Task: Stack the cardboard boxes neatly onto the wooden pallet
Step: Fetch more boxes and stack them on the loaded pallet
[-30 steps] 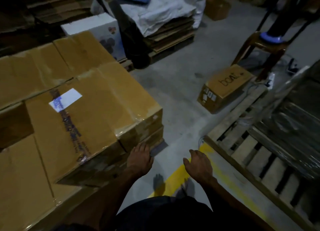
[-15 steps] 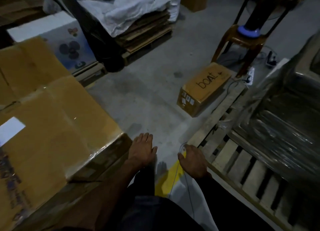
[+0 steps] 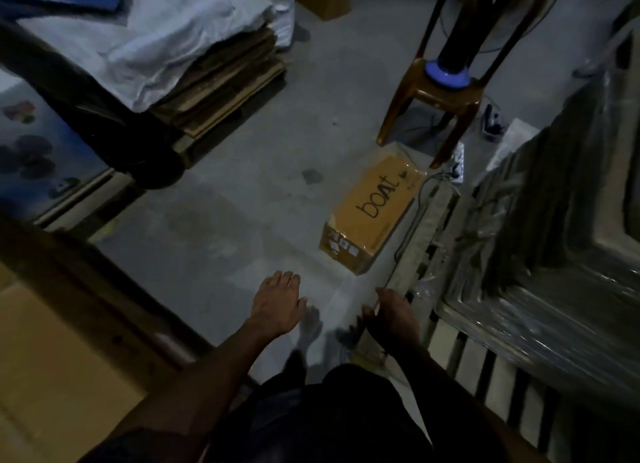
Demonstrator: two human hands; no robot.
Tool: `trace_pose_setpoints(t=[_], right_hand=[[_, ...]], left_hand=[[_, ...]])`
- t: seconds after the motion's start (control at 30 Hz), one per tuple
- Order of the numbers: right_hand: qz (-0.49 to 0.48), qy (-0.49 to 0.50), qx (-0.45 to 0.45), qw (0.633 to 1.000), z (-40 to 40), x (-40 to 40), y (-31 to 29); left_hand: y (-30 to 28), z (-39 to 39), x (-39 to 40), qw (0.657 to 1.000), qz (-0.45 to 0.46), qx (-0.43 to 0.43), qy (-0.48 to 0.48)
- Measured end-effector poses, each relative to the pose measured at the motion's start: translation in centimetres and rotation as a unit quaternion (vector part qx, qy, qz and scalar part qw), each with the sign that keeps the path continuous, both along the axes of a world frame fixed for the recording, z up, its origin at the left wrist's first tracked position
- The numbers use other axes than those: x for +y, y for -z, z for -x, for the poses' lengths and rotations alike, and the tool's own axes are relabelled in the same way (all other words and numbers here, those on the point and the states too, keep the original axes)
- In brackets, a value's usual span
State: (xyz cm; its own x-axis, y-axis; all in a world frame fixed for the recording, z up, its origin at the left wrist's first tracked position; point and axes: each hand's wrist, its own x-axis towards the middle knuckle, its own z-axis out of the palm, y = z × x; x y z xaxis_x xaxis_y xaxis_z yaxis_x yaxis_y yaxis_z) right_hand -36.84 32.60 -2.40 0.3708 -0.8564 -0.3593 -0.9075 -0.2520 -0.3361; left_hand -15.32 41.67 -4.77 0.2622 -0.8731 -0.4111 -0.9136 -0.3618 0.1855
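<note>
**Bare hands held out over a grey floor**

Grey concrete floor [image 3: 221, 240] lies under both of my hands. My left hand [image 3: 277, 305] is held out flat, palm down, with its fingers straight and a little spread. It holds nothing and touches nothing. My right hand [image 3: 393, 315] is just beside the near corner of the wooden pallet [image 3: 424, 220]. Its fingers bend down loosely. It is dark and blurry there, so I cannot tell if the fingers touch the wood or a thin wire. I see nothing gripped in it.

Ahead of my hands, a small cardboard box [image 3: 372, 216] lies on the floor. It has the word "boat" on top and small stickers on its near end. Its right side sits close along the pallet's edge. On the pallet, to my right, is a big dark load wrapped in shiny plastic [image 3: 540, 254].

At my left is the corner of a big cardboard box [image 3: 52, 358]. Past the small box stands a brown plastic chair [image 3: 446, 95] with a fan base [image 3: 448, 76] on its seat. Far left, flat cardboard sheets [image 3: 221, 81] are piled under a white cloth [image 3: 166, 29].
</note>
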Motion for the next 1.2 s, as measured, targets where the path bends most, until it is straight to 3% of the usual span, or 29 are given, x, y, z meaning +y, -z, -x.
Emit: trace_pose_setpoints(t=[0.1, 0.23, 0.4, 0.6, 0.8, 1.0, 1.2], right_hand=[[-0.011, 0.039, -0.016, 0.999, -2.1, -5.0, 0.1], [-0.038, 0.050, 0.035, 0.997, -5.0, -12.2, 1.0], [-0.069, 0.089, 0.013, 0.994, -8.0, -22.7, 4.1], [-0.073, 0.127, 0.020, 0.989, -9.9, -34.3, 3.6], [-0.077, 0.280, -0.040, 0.956, -9.7, -41.4, 3.5], [-0.105, 0.461, -0.054, 0.880, -10.9, -43.8, 4.6], [-0.139, 0.638, -0.009, 0.757, -16.2, -45.2, 4.8]], left_hand=[[0.0, -3.4, -5.6, 1.000, -0.013, 0.001, 0.017], [0.8, -6.8, -13.2, 0.999, -0.023, -0.009, 0.041], [1.9, -10.3, -25.0, 0.996, -0.033, -0.025, 0.083], [0.0, -12.8, -40.5, 0.988, -0.020, -0.031, 0.148], [-2.6, -11.7, -55.3, 0.964, 0.006, -0.020, 0.264], [0.1, -9.4, -67.3, 0.907, -0.008, 0.006, 0.422], [2.3, -7.2, -75.8, 0.763, -0.077, -0.029, 0.641]])
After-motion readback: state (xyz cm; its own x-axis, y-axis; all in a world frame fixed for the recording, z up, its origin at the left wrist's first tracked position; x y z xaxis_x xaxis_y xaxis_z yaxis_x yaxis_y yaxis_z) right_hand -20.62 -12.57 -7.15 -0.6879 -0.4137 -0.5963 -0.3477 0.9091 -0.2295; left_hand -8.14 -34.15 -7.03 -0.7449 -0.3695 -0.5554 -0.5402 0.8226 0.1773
